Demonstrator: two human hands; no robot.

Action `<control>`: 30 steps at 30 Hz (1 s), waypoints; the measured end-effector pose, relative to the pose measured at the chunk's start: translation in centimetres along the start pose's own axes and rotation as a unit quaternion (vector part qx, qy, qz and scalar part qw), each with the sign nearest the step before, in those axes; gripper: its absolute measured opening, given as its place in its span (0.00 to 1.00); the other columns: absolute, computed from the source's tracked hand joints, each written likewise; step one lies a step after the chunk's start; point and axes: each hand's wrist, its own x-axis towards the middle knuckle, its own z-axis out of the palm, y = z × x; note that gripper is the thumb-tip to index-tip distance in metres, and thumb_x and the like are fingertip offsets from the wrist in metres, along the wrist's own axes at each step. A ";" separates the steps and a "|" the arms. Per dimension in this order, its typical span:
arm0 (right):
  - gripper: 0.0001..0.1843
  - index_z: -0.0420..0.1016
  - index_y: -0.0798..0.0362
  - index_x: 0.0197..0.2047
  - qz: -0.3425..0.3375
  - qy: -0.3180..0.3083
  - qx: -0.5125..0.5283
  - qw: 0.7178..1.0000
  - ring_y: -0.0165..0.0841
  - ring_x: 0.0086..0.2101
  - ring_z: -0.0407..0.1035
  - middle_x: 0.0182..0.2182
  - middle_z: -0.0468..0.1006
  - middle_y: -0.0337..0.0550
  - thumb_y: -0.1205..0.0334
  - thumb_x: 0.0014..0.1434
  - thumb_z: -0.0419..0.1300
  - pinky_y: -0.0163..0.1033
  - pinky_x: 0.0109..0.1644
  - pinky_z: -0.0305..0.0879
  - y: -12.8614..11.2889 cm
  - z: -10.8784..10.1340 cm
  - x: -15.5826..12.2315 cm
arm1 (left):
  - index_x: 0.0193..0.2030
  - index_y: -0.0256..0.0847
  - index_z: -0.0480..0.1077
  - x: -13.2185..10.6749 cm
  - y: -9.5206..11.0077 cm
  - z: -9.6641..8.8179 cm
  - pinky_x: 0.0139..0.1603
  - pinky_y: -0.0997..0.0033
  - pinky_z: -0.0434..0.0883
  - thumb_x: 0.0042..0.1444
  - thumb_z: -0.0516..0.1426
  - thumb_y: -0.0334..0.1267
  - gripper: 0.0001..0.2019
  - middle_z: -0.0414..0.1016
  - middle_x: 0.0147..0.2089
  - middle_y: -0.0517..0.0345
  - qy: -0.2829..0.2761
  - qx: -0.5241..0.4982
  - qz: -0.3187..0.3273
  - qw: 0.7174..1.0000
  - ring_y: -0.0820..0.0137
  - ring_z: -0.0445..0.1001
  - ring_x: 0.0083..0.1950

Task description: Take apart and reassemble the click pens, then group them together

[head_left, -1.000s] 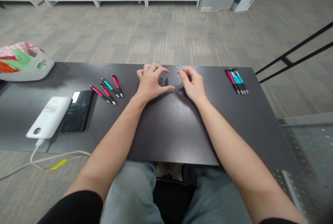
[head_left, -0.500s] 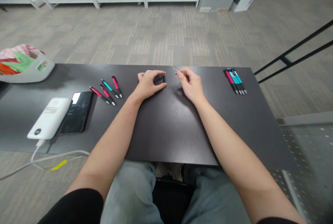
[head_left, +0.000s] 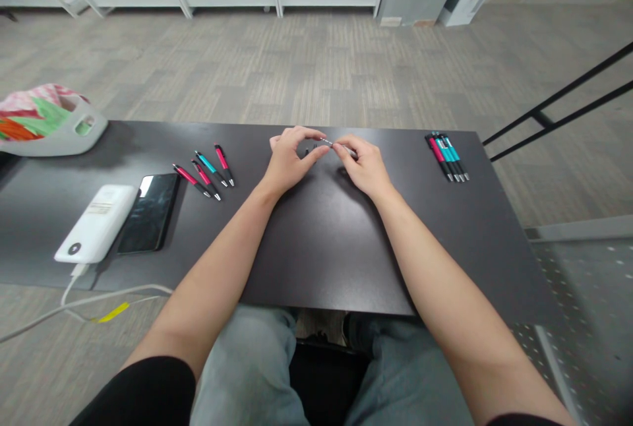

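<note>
A thin silvery pen refill (head_left: 351, 151), its narrow end looking like a small coil, spans the gap between my two hands above the far part of the table. My right hand (head_left: 364, 165) pinches it between thumb and forefinger. At its left end, the thumb and forefinger of my left hand (head_left: 289, 161) close around the tip. Small dark pen parts (head_left: 307, 151) lie on the table behind my left thumb, partly hidden by it.
Several red and blue pens (head_left: 210, 172) lie loosely left of my left hand. A tight row of pens (head_left: 448, 157) lies at the right. Farther left are a black phone (head_left: 148, 215), a white power bank (head_left: 96, 225) with a cable, and a white basket (head_left: 82, 126) holding colourful bags.
My left hand has moved right, away from the small dark parts, and its fingers now meet the refill's tip. My right hand has tilted the refill flatter, pointing left.
</note>
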 end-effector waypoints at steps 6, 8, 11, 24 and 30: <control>0.20 0.88 0.41 0.49 -0.009 -0.012 -0.001 1.000 0.48 0.50 0.82 0.48 0.91 0.47 0.39 0.83 0.62 0.52 0.61 0.78 0.0 0.1 0.1 | 0.46 0.49 0.84 0.5 -0.8 0.8 0.71 0.54 0.78 0.77 0.69 0.50 0.10 0.93 0.50 0.55 0.046 -0.113 0.009 0.992 0.57 0.88 0.56; 0.20 0.87 0.42 0.48 -0.008 -0.002 -0.001 1.000 0.47 0.48 0.81 0.47 0.90 0.47 0.39 0.83 0.62 0.52 0.60 0.77 0.1 0.1 0.1 | 0.46 0.49 0.83 0.8 -1.5 1.1 0.68 0.56 0.80 0.78 0.69 0.53 0.13 0.92 0.48 0.55 0.064 -0.146 0.003 0.987 0.59 0.89 0.54; 0.22 0.86 0.43 0.48 0.001 0.012 -0.003 1.000 0.46 0.44 0.79 0.45 0.89 0.46 0.37 0.83 0.61 0.51 0.58 0.76 0.1 0.1 0.1 | 0.47 0.48 0.80 1.1 -2.2 1.5 0.64 0.58 0.83 0.79 0.67 0.54 0.14 0.92 0.48 0.54 0.097 -0.181 0.004 0.979 0.60 0.90 0.52; 0.36 0.84 0.43 0.46 0.073 0.087 0.021 0.993 0.41 0.38 0.71 0.37 0.84 0.42 0.19 0.77 0.58 0.47 0.48 0.70 0.1 0.0 0.3 | 0.55 0.51 0.76 0.0 0.0 0.5 0.80 0.43 0.66 0.80 0.65 0.41 0.03 0.93 0.61 0.53 0.012 0.006 -0.015 1.000 0.55 0.90 0.64; 0.38 0.85 0.45 0.45 0.077 0.089 0.024 0.993 0.41 0.37 0.72 0.36 0.84 0.43 0.17 0.76 0.59 0.47 0.47 0.70 -0.3 0.0 0.2 | 0.70 0.58 0.78 -0.3 0.8 0.4 0.82 0.35 0.58 0.74 0.68 0.38 0.21 0.93 0.66 0.53 -0.046 0.062 0.002 0.997 0.47 0.81 0.72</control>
